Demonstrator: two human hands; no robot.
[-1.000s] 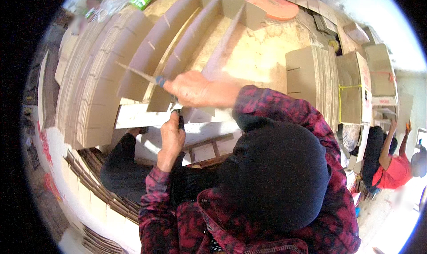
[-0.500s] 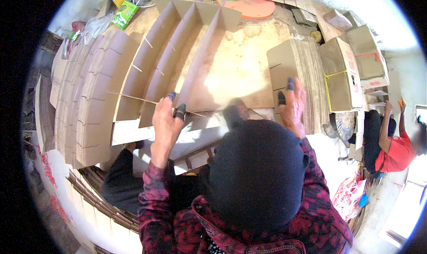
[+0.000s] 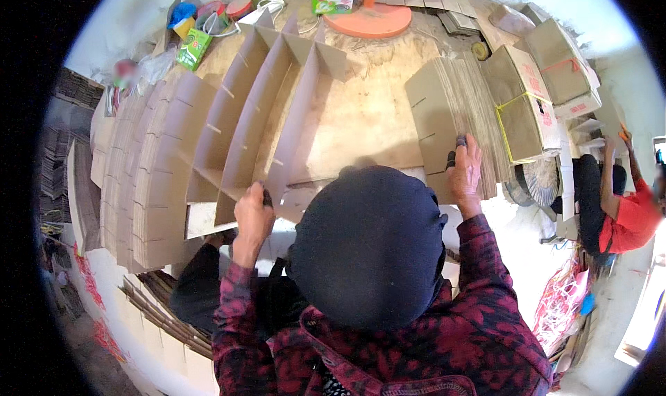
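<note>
Cardboard grid point(image 3: 246, 129), left grip point(image 3: 254, 219) curled there, hold unclear, right grip point(image 3: 465, 177) spread on stack point(image 3: 437, 111), red-lettered carton point(image 3: 520, 111)

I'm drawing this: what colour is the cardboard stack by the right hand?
The cardboard stack is tan, seen best in the head view.

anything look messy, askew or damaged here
One thing stands out: a tangled heap of red and white strands lies loose at the far right, messy against the orderly cardboard stack at the right hand. The slotted cardboard partition by the left hand shows no visible damage; nothing looks spilled.
</note>
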